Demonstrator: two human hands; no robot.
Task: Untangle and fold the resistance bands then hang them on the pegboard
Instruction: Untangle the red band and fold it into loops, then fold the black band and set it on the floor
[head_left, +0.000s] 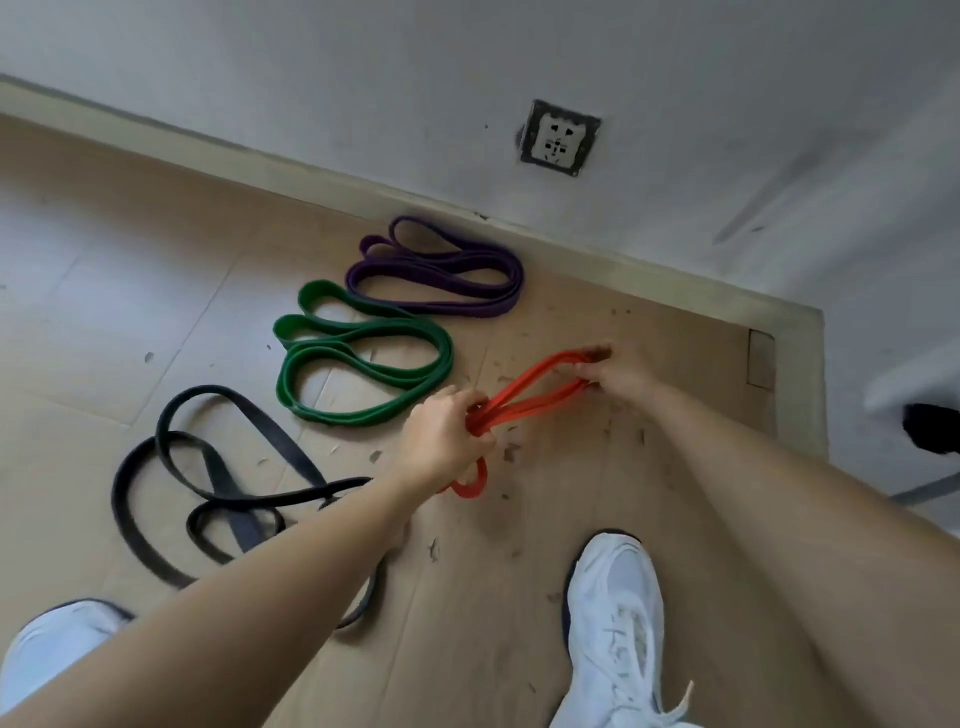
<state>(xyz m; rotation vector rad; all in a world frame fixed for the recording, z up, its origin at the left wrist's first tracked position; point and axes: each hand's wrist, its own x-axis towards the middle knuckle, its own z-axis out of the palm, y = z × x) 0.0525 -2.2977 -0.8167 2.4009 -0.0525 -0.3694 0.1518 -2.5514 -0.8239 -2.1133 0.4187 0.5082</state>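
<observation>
A brown cardboard sheet (571, 467) covers the floor along a white wall. From its near left edge toward the wall edge lie a loosely tangled black band (291, 496), a folded green band (363, 415) and a folded purple band (452, 309). Near the sheet's middle, the left hand (447, 436) and right hand (618, 371), held apart, each grip one end of a red band (540, 389).
</observation>
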